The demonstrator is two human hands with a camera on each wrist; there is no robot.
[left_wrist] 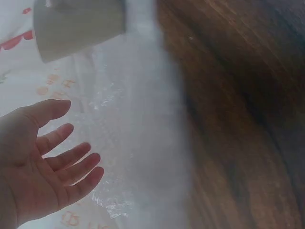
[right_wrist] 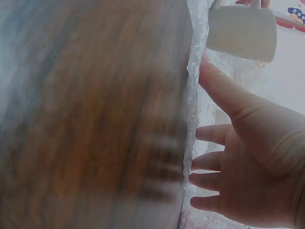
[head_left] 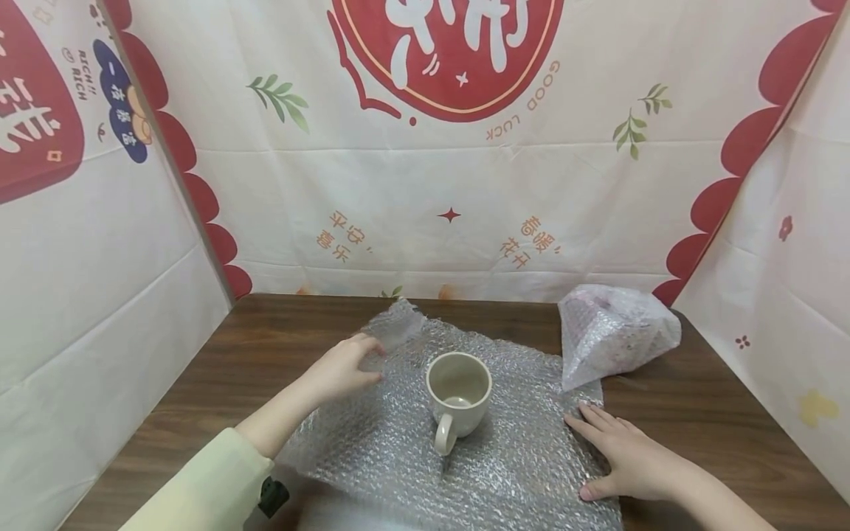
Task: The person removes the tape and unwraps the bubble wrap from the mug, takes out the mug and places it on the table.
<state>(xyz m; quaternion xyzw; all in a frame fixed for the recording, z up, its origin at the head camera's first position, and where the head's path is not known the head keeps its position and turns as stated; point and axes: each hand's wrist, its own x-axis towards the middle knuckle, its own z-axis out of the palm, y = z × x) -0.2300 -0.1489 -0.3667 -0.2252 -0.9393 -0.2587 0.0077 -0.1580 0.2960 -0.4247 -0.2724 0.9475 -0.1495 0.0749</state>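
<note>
Mug (head_left: 460,396) stands on bubble wrap (head_left: 521,450), wrapped bundle (head_left: 617,333) at its far-right corner.

A brown wooden desk (head_left: 242,350) stood before a white cloth wall (head_left: 425,177) with a big round red print (head_left: 454,55). A lumpy, clear bubble-wrapped bundle (head_left: 617,332) sat at the back right.

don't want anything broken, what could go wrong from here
The mug stands loose on the wrap, held by neither left hand nor right hand, so a tug on the wrap might tip it. Its handle juts out and could snag. The bundle sits by the wrap's far right corner and might get bumped.
</note>
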